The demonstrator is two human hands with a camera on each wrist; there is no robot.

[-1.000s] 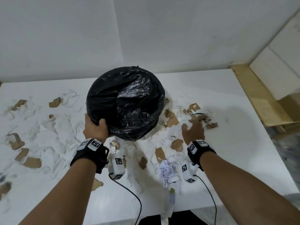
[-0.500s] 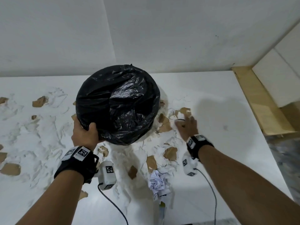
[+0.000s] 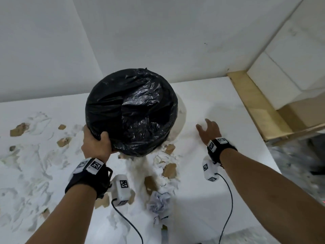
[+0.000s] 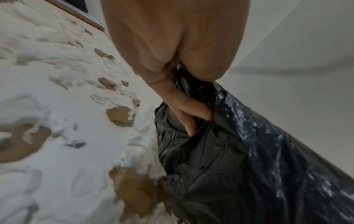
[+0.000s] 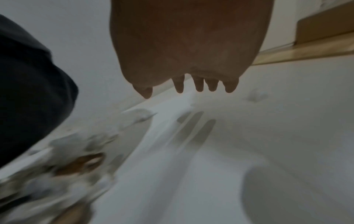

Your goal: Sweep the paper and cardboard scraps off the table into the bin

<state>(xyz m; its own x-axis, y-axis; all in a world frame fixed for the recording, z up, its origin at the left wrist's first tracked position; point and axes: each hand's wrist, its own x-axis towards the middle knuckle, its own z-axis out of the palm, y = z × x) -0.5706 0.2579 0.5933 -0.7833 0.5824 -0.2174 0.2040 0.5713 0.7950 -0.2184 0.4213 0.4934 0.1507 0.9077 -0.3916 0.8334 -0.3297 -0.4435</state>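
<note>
A round bin lined with a black plastic bag [image 3: 133, 111] is held above the white table [image 3: 219, 199], its mouth tilted towards me. My left hand [image 3: 95, 143] grips its near left rim, thumb over the bag; in the left wrist view the fingers [image 4: 188, 112] curl into the black bag [image 4: 258, 159]. My right hand [image 3: 209, 130] is spread, fingers straight, just over bare table right of the bin, holding nothing. Torn white paper and brown cardboard scraps [image 3: 169, 170] lie below the bin, with a crumpled paper ball [image 3: 159, 204] near the front edge. More scraps [image 3: 64, 141] cover the table's left half.
A wooden ledge [image 3: 253, 103] with white boards and a cardboard box borders the table on the right. White walls close the back. Cables [image 3: 226, 199] hang from both wrists over the front edge. The floor shows at the far right.
My right hand has drawn away to the right, from the scraps beside the bin to bare table. The bin stands higher in view, and my left hand keeps its grip on the rim.
</note>
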